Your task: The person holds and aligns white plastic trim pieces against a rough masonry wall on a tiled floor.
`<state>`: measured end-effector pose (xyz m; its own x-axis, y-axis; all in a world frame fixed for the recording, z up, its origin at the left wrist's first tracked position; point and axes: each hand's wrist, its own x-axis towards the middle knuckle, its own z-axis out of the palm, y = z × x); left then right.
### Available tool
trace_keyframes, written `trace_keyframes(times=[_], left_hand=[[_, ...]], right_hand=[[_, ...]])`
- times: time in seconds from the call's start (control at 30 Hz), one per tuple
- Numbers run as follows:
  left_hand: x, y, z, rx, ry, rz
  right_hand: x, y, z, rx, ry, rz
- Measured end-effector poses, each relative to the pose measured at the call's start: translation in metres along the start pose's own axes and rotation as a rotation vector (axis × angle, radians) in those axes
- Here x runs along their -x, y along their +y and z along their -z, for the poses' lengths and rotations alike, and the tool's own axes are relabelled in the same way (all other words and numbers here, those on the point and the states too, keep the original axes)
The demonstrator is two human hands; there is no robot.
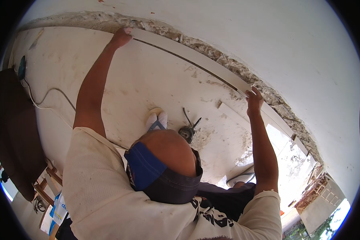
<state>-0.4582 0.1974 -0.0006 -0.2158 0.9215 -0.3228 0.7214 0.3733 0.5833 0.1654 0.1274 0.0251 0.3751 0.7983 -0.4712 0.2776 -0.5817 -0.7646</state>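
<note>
A long, pale tile strip [184, 51] lies along the foot of the wall, with a dark gap between it and the floor tiles. My left hand [123, 37] is closed on the strip's left end. Farther right, my right hand [254, 101] grips it near the other end, fingers bent over the edge. On the floor between my arms sits a dark tape measure [186, 134] with slim dark items beside it. My bare knee [168, 150], below blue and black shorts, hides part of the floor.
Rough, chipped masonry [212, 54] runs under the white wall [288, 52]. A narrow tile piece [234, 115] lies near my right forearm. At the far left are a teal power tool [22, 69] with a cord and a dark brown panel [16, 128]. My sandaled foot [156, 120] rests mid-floor.
</note>
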Motion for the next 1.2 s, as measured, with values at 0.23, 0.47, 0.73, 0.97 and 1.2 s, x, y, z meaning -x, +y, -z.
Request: trace_keyframes(times=[0.23, 0.47, 0.73, 0.97, 1.2], left_hand=[[-0.008, -0.002, 0.002, 0.016, -0.033, -0.053], [-0.020, -0.027, 0.006, 0.078, -0.119, -0.055], [-0.023, -0.039, 0.006, -0.022, -0.081, -0.114], [-0.025, -0.047, 0.016, 0.072, -0.121, -0.081], [-0.025, -0.039, 0.019, 0.035, -0.088, -0.119]], right_hand=[[-0.012, 0.023, -0.008, 0.079, 0.056, 0.104], [-0.014, 0.026, -0.014, 0.113, 0.041, 0.081], [-0.030, 0.046, -0.016, 0.356, 0.097, 0.224], [-0.023, 0.029, -0.028, 0.442, 0.132, 0.185], [-0.022, 0.022, -0.031, 0.504, 0.118, 0.209]])
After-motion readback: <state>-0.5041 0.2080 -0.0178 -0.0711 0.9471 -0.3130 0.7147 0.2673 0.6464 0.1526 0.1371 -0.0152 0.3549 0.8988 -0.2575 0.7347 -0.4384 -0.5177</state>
